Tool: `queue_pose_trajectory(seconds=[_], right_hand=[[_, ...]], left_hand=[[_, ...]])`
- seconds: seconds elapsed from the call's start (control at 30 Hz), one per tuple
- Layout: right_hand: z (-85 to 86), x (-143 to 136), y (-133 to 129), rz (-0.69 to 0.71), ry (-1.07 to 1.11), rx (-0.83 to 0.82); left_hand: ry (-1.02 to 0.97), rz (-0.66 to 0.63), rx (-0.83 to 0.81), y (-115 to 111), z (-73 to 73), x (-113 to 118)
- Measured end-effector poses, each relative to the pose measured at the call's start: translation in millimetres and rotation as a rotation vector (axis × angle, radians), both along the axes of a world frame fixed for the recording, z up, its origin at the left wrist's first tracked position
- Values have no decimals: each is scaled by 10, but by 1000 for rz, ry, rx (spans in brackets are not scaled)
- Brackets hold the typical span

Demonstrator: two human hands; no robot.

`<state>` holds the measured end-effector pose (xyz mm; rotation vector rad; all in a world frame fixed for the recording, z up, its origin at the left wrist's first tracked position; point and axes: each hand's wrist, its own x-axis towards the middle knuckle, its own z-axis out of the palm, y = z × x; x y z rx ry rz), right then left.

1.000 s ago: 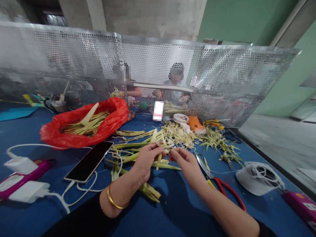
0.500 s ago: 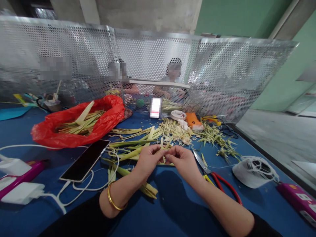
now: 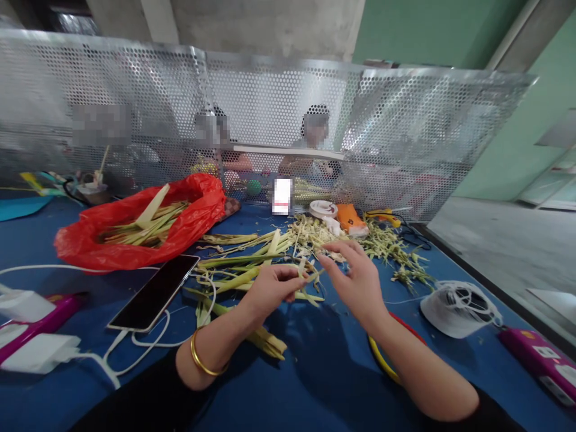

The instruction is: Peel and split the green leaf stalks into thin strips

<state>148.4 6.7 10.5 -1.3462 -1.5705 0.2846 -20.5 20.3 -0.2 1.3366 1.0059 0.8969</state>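
My left hand pinches a small pale green leaf piece whose strips stick out past the fingertips. To its right, my right hand has thumb and fingers apart, close to the piece, with nothing visibly held. Long green and dry stalks lie behind and left of my left hand. Beyond the hands is a heap of pale shredded scraps, with greener trimmings to the right. Scissors with red and yellow handles lie partly hidden under my right forearm.
A red plastic bag of stalks and a black-screened phone with white cables are at left. White string, a tape roll and an orange packet lie right. Behind a perforated metal screen sit two people.
My right hand has let go of the leaf piece, opened and moved up and right, its forearm now covering the scissor blades. My left hand stays nearly in place.
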Motion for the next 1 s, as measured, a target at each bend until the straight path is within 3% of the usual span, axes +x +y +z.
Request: queue_pose_trajectory(seconds=[0.07,0.17,0.23,0.57,0.9,1.0], right_hand=[[16,78,60,155,120,-216],[-23,116,108,482,415,-627],[-65,89,109,537,540,-715],[-209,-121,76,350,598,-505],[-244,-174,78,258,542,-424],[-219,-154,105,264,573,-423]], left_hand=[[43,-92,7,-26,9,6],[99,-101,4,-44,-1,21],[123,-85,-7,-47,-8,28],[228,-166,28,-78,-40,35],[248,-243,5,-81,-45,28],[210,-174,-16,-63,-59,36]])
